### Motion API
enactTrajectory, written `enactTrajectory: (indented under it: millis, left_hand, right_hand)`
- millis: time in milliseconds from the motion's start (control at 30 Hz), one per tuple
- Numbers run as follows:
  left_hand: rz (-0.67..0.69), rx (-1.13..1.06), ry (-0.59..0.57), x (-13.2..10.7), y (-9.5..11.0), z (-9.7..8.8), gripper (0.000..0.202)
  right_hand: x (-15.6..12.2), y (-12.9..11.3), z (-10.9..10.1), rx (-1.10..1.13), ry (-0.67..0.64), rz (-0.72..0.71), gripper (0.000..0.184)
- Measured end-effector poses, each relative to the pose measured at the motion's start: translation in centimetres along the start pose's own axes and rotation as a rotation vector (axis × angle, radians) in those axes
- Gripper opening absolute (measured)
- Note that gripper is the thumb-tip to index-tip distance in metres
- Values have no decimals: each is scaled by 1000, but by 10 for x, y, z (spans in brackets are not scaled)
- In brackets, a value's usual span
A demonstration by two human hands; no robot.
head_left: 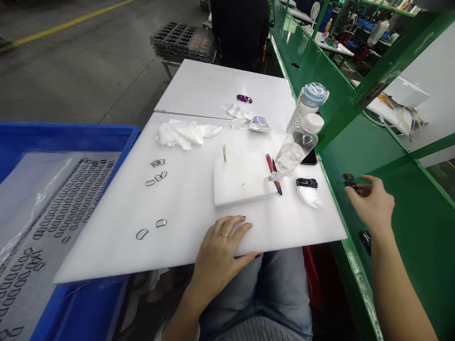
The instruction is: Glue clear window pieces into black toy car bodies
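Your left hand (218,255) lies flat on the white counter (106,241), its fingers (241,227) open and holding nothing. Your right hand (373,203) is out above the green bench panel (419,237), its fingers (362,182) just beside a small dark piece (349,179); I cannot tell if they grip it. Loose black loops (142,234) lie near the counter edge, so a careless sleeve may push them off. The tilted water bottle (293,149) could also fall if knocked. The blue crate (71,128) beside you carries many rows of similar loops (60,213) on a grey sheet, partly under clear plastic film (42,184).
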State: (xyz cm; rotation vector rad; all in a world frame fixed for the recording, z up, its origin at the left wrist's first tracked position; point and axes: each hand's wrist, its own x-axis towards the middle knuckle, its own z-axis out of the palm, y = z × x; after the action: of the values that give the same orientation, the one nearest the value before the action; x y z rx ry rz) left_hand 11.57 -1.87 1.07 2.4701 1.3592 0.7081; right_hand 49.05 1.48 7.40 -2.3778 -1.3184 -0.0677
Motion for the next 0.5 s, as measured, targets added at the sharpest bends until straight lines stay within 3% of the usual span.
enactTrajectory:
  millis: [33, 133, 233, 300, 400, 500]
  left_hand:
    - [-11, -5, -7, 1, 2, -1, 46]
    - [-65, -8, -22, 5, 8, -2, 53]
    - [-94, -20, -21, 10, 17, -3, 71]
    - [-92, -42, -39, 14, 23, -3, 75]
    - [-91, -67, -105, 24, 31, -1, 72]
    - [-73, -86, -161, 34, 34, 2, 62]
  right_hand:
    - [-30, -20, -2, 116, 7, -125, 55]
    - [-116, -76, 7, 295, -189, -397, 48]
    - [-154, -107, 24, 289, -310, -460, 36]
    - [-144, -117, 30, 342, -296, -433, 32]
    - [-100, -133, 36, 576, -225, -440, 34]
    - [-60, -154, 37, 642, -399, -540, 28]
